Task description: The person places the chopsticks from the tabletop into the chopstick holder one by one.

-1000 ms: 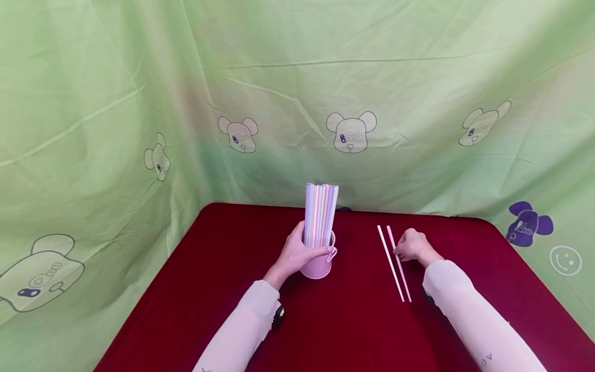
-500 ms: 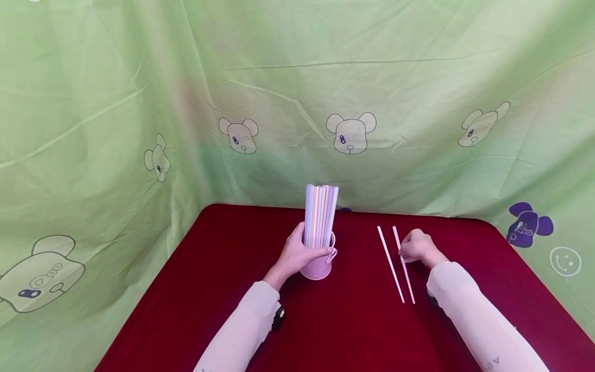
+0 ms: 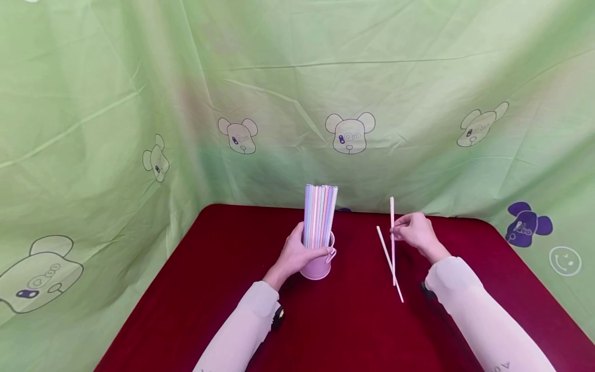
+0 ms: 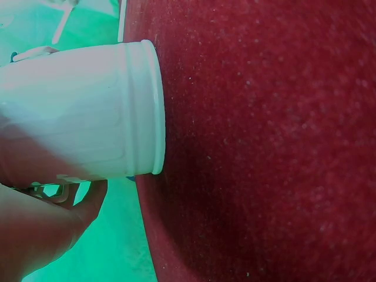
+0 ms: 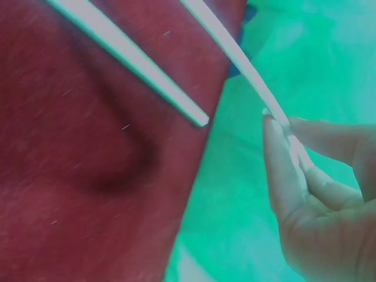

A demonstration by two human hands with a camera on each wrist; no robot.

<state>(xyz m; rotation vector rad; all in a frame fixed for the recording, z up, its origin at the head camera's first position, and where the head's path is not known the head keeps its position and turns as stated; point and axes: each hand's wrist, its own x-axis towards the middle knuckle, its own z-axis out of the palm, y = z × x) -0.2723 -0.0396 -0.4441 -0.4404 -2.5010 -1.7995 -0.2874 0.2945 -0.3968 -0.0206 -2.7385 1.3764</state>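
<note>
A small pink pail (image 3: 316,269) stands on the table, packed with upright pastel drinking straws (image 3: 321,217). My left hand (image 3: 295,253) wraps around its upper side, with the thumb across the front near the handle. In the left wrist view the pail (image 4: 82,111) looks white and appears sideways. My right hand (image 3: 415,232) pinches a pale pink straw (image 3: 393,258) between thumb and fingers, raised nearly upright. In the right wrist view this straw (image 5: 249,70) stretches from the fingertips to the top edge. Another pale straw (image 3: 385,250) lies on the table, overlapped by the held one.
Dark red cloth covers the table (image 3: 344,325). Green curtains (image 3: 279,88) printed with bear heads hang behind it and to the left. The table's far edge is just beyond the pail.
My right hand has drawn the pink straw slightly right, then lifted it off the table and tilted it toward upright. The left hand stays on the pail.
</note>
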